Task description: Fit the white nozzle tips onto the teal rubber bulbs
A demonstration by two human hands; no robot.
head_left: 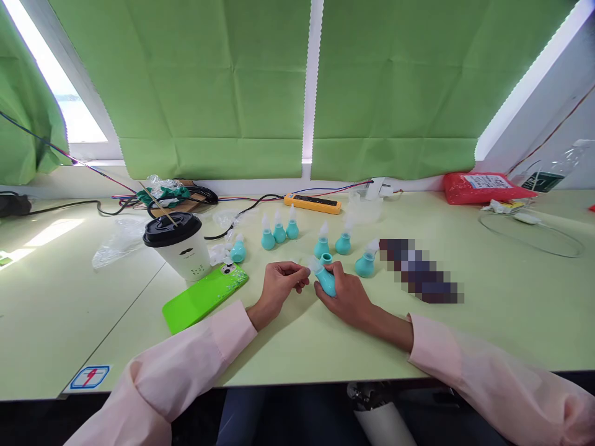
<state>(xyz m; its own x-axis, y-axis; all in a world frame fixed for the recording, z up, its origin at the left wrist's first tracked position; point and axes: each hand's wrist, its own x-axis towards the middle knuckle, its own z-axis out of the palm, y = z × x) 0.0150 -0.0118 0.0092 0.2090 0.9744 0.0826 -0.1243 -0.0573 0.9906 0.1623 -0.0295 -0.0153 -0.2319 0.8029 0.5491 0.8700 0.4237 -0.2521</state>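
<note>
And here in the head view my right hand [343,291] has its fingers clamped around a teal bulb [327,284], holding it tilted, its clear nozzle [315,265] leaning towards eleven o'clock. At nine o'clock, right up by that nozzle, comes my left hand [281,285], fingers curled in, thumb and forefinger at the tip; whether they pinch it, I cannot tell!

Take my held bulb as the centre of the dial. Just beyond it at twelve sits an open-mouthed bulb [326,256], and close behind that a nozzled bulb [321,248]. Another nozzled one [343,244] stands at one o'clock, and a tilted one [365,266] at two, nozzle up and to the right. Out between ten and eleven, a row of three bulbs [279,233], all nozzles up; at ten, one more loner [238,251] beside crumpled clear plastic.

Wider now across my pale green worktop [502,347]: a bright green phone case [204,298] at nine, and just beyond it a white paper cup [188,259] with a black lid and a stick poking out. Far off at twelve, the yellow-and-black power strip [312,204]; at two, a red packet [486,189] with a clear bottle [555,170] near it. Three o'clock? A pixelated patch [421,272], contents unreadable!
</note>
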